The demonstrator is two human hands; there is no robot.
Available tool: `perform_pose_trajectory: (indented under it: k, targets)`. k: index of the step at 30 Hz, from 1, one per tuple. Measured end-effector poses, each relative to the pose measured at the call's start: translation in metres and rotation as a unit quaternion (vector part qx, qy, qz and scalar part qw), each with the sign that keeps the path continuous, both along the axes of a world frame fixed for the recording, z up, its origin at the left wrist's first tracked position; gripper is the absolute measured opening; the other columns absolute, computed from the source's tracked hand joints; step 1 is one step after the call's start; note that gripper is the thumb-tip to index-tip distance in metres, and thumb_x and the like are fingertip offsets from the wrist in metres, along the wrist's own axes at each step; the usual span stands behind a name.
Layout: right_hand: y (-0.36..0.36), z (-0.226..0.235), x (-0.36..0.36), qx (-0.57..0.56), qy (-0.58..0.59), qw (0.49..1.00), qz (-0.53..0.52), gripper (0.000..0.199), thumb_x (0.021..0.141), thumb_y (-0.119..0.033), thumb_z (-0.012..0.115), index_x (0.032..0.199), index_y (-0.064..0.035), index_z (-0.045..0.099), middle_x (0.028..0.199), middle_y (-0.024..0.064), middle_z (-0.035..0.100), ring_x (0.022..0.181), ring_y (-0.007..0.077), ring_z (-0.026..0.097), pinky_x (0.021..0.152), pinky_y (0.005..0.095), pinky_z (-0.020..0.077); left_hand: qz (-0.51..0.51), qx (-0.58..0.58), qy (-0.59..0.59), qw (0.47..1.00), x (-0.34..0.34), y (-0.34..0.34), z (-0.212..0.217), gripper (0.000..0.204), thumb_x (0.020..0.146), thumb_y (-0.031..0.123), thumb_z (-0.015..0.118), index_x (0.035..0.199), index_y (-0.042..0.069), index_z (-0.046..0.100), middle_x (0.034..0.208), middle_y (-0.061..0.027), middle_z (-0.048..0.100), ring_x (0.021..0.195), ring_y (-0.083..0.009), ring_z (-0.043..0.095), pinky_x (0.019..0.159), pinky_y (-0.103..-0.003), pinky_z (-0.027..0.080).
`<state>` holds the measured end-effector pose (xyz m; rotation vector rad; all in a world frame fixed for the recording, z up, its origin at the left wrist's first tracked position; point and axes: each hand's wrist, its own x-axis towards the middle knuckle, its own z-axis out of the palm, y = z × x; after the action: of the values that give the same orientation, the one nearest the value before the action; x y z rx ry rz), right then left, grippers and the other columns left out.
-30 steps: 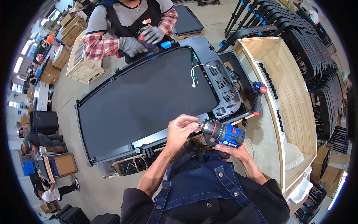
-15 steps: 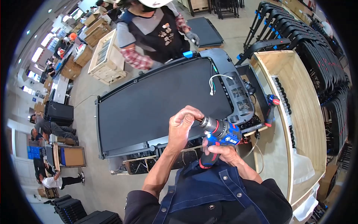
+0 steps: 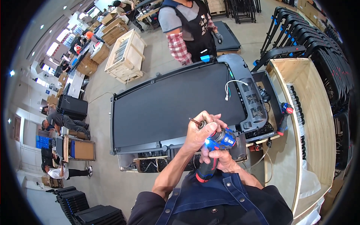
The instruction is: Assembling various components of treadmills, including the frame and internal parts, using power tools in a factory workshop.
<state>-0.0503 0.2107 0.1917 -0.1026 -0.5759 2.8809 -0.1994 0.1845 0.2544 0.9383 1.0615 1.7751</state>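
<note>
- Two bare hands meet on one cordless drill [image 3: 226,139], a blue, black and red tool held in front of the wearer's chest, near the close edge of a long black deck [image 3: 176,108]
- The left hand [image 3: 202,135] is curled round the chuck end, its fingers bent in close on it and its thumb laid along the side; the bit [image 3: 194,121] pokes out past them, aimed up and to the left, apart from any other part
- The right hand [image 3: 222,159] has its fingers wrapped about the handle under the drill's body, with the thumb across it; whether a finger presses the trigger, I cannot tell
- A small white light glows on the drill, and its battery base [image 3: 204,175] hangs low, just before the dark blue apron [image 3: 204,193]
- At the deck's right end sits a dark grey housing [image 3: 250,98] with vent slots, and a white cable [image 3: 235,81] lies looped over its edge onto the deck
- Further right, a second power tool [image 3: 285,112] rests near the side of a long wooden crate [image 3: 315,93]
- Across the deck stands a co-worker [image 3: 191,32] in checked sleeves, one grey glove [image 3: 219,37] showing
</note>
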Motion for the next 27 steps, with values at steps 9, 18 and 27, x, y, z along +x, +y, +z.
perform_pose_trajectory:
  k: [9, 18, 27]
  targets:
    - [0.054, 0.016, 0.043, 0.222, -0.146, 0.962, -0.065, 0.059, 0.08, -0.014, 0.079, 0.133, 0.0007, 0.058, 0.113, 0.0132, 0.07, 0.084, 0.0222, 0.071, 0.075, 0.0358, 0.0586, -0.111, -0.067, 0.007, 0.992, -0.028, -0.06, -0.027, 0.085, 0.088, 0.043, 0.08, 0.15, 0.004, 0.037, 0.141, -0.0155, 0.056, 0.129, -0.026, 0.055, 0.112, -0.046, 0.042]
    - [0.04, -0.028, 0.143, 0.304, -0.389, 0.869, 0.014, 0.049, 0.08, 0.004, 0.079, 0.126, -0.0055, 0.064, 0.105, 0.008, 0.076, 0.089, 0.0152, 0.072, 0.076, 0.0326, 0.0585, -0.096, -0.516, 0.315, 0.791, 0.023, -0.183, -0.324, 0.025, 0.093, 0.022, 0.067, 0.114, 0.008, 0.067, 0.101, -0.0197, 0.073, 0.095, -0.034, 0.072, 0.083, -0.043, 0.058]
    - [0.022, -0.03, 0.14, 0.353, -0.463, 0.811, 0.062, 0.041, 0.08, -0.001, 0.081, 0.118, -0.007, 0.069, 0.101, 0.0012, 0.075, 0.087, 0.0075, 0.067, 0.072, 0.0266, 0.054, -0.124, -0.514, 0.547, 0.649, 0.041, -0.162, -0.395, 0.018, 0.089, 0.004, 0.059, 0.106, 0.003, 0.066, 0.094, -0.0207, 0.073, 0.088, -0.0369, 0.074, 0.076, -0.046, 0.061]
